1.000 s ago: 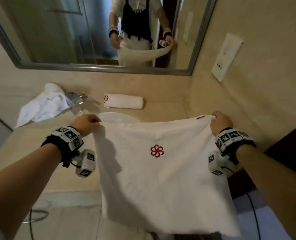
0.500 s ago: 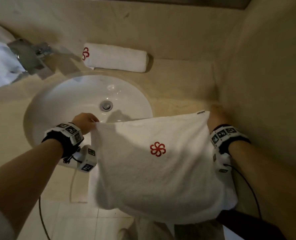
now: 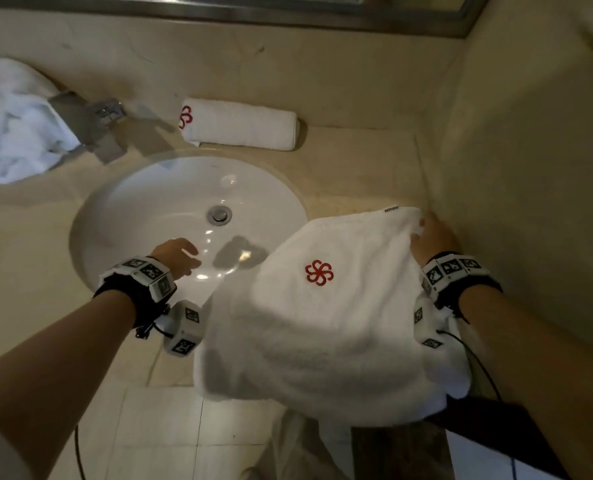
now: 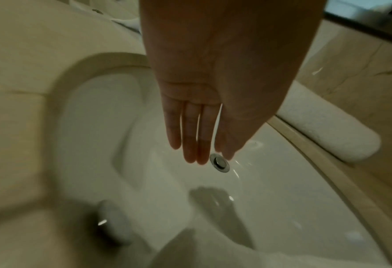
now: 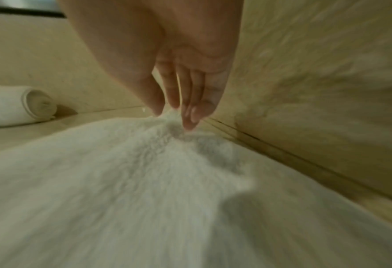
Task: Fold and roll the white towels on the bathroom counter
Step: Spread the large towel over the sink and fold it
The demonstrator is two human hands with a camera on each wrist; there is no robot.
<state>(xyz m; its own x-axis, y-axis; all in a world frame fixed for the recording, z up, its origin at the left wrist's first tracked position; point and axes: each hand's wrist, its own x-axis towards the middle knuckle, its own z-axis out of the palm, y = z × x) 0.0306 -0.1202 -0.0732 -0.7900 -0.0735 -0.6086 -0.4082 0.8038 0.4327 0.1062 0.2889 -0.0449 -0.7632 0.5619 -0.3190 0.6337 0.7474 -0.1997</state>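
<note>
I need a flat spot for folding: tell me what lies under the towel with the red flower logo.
The towel drapes over the counter at the sink's right rim and hangs past the front edge. The right hand pinches its far corner. What the cloth covers stays hidden.

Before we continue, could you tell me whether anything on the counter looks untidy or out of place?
Yes: a crumpled towel lies heaped left of the faucet, unlike the rolled towel behind the sink.

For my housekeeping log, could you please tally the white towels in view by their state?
Rolled towel: 1
Spread towel held at a corner by the right hand: 1
Crumpled towel beside the faucet: 1
Total: 3
</note>
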